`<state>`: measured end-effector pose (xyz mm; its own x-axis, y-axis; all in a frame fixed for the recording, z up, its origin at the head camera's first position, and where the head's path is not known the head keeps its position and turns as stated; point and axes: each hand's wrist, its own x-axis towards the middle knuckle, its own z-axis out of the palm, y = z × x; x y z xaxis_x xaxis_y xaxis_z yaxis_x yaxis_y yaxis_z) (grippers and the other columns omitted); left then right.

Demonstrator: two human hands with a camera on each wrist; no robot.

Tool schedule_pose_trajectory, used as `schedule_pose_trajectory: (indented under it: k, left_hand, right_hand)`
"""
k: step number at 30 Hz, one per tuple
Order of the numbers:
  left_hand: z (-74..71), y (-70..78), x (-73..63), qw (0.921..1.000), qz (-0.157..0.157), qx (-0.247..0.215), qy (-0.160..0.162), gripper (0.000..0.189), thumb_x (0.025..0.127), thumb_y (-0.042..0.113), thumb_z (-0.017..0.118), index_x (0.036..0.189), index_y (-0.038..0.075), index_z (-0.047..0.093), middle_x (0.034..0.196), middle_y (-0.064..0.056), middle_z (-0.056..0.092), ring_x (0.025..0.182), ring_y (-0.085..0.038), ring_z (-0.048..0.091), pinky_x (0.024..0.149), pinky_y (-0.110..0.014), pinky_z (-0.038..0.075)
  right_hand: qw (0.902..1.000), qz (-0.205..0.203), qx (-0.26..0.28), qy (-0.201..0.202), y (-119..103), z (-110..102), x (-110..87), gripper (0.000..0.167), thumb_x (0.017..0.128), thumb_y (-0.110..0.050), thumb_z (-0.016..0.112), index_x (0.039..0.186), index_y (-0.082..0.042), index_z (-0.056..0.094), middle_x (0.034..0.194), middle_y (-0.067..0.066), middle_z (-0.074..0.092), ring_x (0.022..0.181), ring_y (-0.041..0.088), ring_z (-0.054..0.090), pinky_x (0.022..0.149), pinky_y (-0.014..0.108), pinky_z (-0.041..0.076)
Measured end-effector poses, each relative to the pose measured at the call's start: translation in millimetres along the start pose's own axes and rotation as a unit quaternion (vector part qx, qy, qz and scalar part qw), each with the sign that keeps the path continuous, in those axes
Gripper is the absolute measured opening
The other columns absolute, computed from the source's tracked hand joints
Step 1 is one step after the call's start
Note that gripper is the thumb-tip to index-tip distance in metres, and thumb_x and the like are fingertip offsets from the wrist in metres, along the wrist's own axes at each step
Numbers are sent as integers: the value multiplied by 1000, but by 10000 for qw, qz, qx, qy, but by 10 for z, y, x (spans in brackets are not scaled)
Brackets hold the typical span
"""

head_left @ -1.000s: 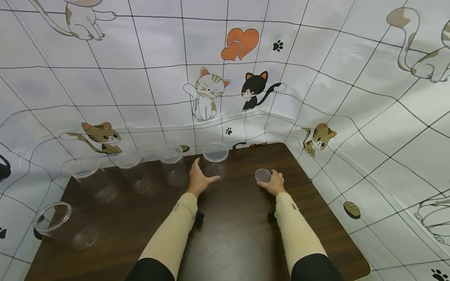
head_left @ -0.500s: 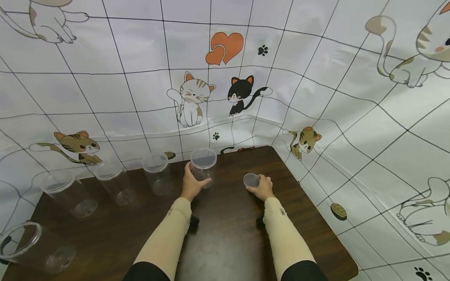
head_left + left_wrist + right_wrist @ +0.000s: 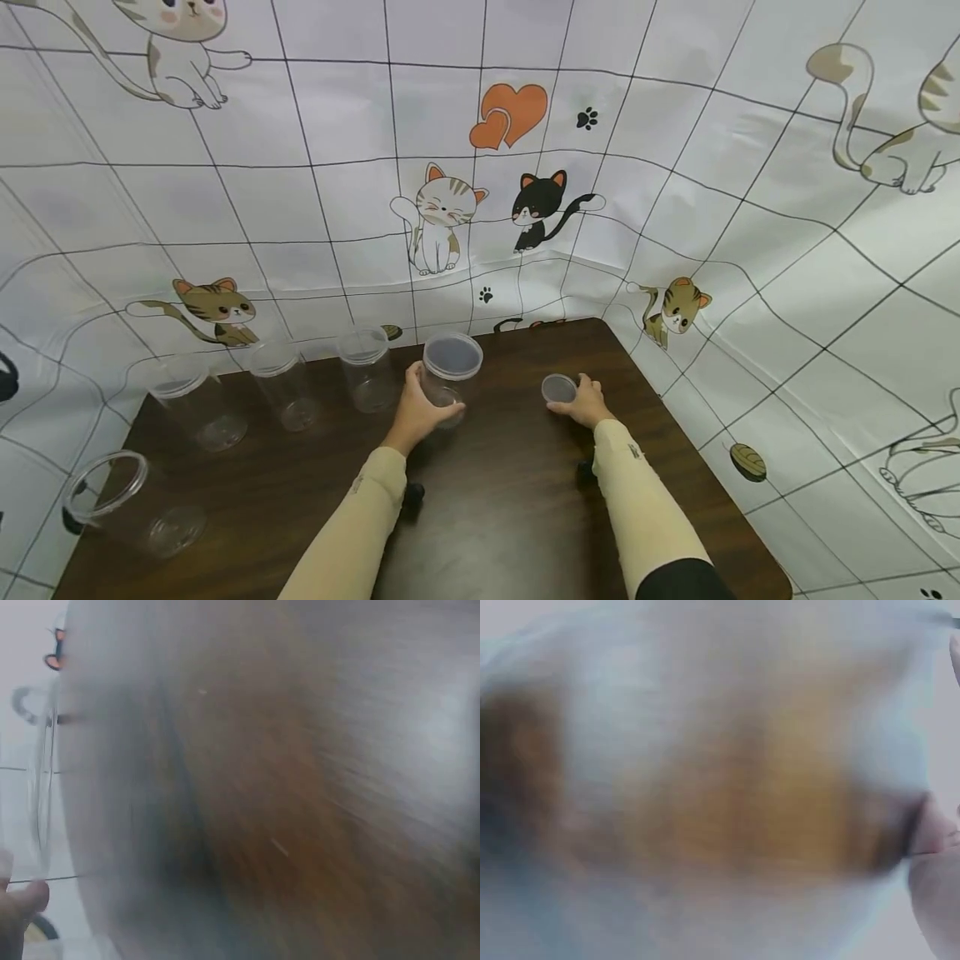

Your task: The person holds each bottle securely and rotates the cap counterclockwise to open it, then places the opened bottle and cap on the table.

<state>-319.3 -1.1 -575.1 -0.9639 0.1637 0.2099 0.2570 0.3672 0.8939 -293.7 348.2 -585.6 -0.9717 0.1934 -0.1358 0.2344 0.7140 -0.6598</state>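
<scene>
My left hand point(image 3: 420, 410) grips a clear lidded plastic jar point(image 3: 453, 358) near the far edge of the table, thumb and fingers around its side. To its right, my right hand point(image 3: 588, 403) holds a small round clear container point(image 3: 558, 388) between thumb and fingers, its flat translucent top facing up. In the left wrist view, my left fingertips point(image 3: 28, 900) show at the lower left, beside a blurred clear rim point(image 3: 41, 795). A thumb or finger of my right hand point(image 3: 939, 896) fills the right edge of the blurred right wrist view.
Several clear jars stand left of my left hand, among them a near one point(image 3: 367, 371), a middle one point(image 3: 281, 383) and a wide-mouthed one point(image 3: 105, 492) at far left. A cat-print sheet point(image 3: 330, 192) hangs behind the dark wooden table point(image 3: 487, 517).
My left hand has gone from spread beside the lidded jar to gripping it, and the jar sits slightly nearer to me. My right hand keeps holding the small container.
</scene>
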Motion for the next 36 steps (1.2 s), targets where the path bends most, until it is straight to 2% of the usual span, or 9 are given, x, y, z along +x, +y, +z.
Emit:
schedule_pose_trajectory:
  k: [4, 7, 9, 11, 16, 20, 26, 32, 36]
  left_hand:
    - [-185, 52, -237, 9993, 80, -216, -284, 113, 71, 30, 95, 152, 3, 22, 147, -24, 44, 136, -39, 46, 111, -57, 36]
    - [-335, 121, -393, 9991, 63, -248, -341, 116, 72, 32, 94, 155, 2, 18, 148, -24, 43, 137, -40, 45, 113, -58, 35]
    - [-416, 175, -481, 9990, 79, -265, -355, 116, 73, 32, 93, 156, 1, 17, 149, -25, 42, 138, -41, 44, 113, -59, 33]
    - [-495, 216, -563, 9991, 103, -215, -363, 116, 73, 31, 93, 156, 1, 18, 148, -25, 44, 137, -40, 45, 113, -59, 34]
    - [-637, 266, -748, 9981, 294, -72, -540, 114, 74, 32, 93, 157, 5, 20, 149, -18, 46, 136, -35, 47, 111, -55, 39]
    - [-692, 280, -860, 9973, 573, 88, -446, 117, 68, 33, 96, 158, 10, 23, 149, -14, 45, 134, -32, 48, 109, -54, 41]
    - [-706, 277, -955, 9960, 749, 475, -85, 135, 51, 40, 103, 158, 16, 24, 147, -14, 46, 131, -34, 47, 106, -57, 41]
    - [-754, 303, -1027, 9955, 821, 482, -27, 127, 55, 31, 102, 156, 13, 28, 148, -13, 48, 132, -31, 51, 107, -54, 42]
    - [-791, 334, -1044, 9938, 983, 481, -176, 125, 56, 29, 101, 156, 14, 28, 143, -10, 53, 126, -28, 54, 103, -53, 46]
  right_hand:
    - [9993, -237, -299, -24, -146, -62, -35, 115, 85, -46, 82, 157, 9, 11, 149, 39, 21, 135, 55, 25, 105, 65, 37]
    - [9962, -846, -173, -85, -434, -53, -138, 116, 86, -48, 80, 157, 8, 8, 153, 36, 22, 140, 55, 23, 108, 65, 35]
    - [9900, -1358, 254, -295, -708, -19, -268, 115, 87, -50, 78, 158, 6, 8, 156, 33, 26, 142, 52, 26, 110, 64, 33]
    - [9747, -1959, 874, -630, -1020, 59, -428, 117, 86, -56, 75, 158, 6, 8, 157, 30, 29, 143, 48, 30, 112, 62, 33]
    - [9174, -3071, 2107, -1402, -1749, 360, -859, 132, 70, -80, 66, 160, 1, 13, 161, 24, 29, 144, 41, 35, 114, 57, 33]
    - [9058, -3046, 2705, -1168, -2039, 587, -1091, 132, 63, -82, 70, 160, -6, 23, 159, 20, 35, 137, 37, 44, 110, 52, 37]
    - [8942, -2647, 3497, -900, -2085, 744, -1214, 134, 61, -70, 84, 160, -5, 21, 158, 16, 39, 140, 35, 41, 115, 53, 31]
    - [8898, -2380, 3779, -936, -2103, 777, -1295, 124, 64, -57, 92, 157, -5, 29, 149, 21, 47, 133, 36, 47, 110, 48, 38]
    - [8784, -2508, 3945, -998, -2098, 759, -1309, 107, 69, -46, 94, 150, -4, 38, 145, 20, 48, 129, 36, 49, 105, 44, 42]
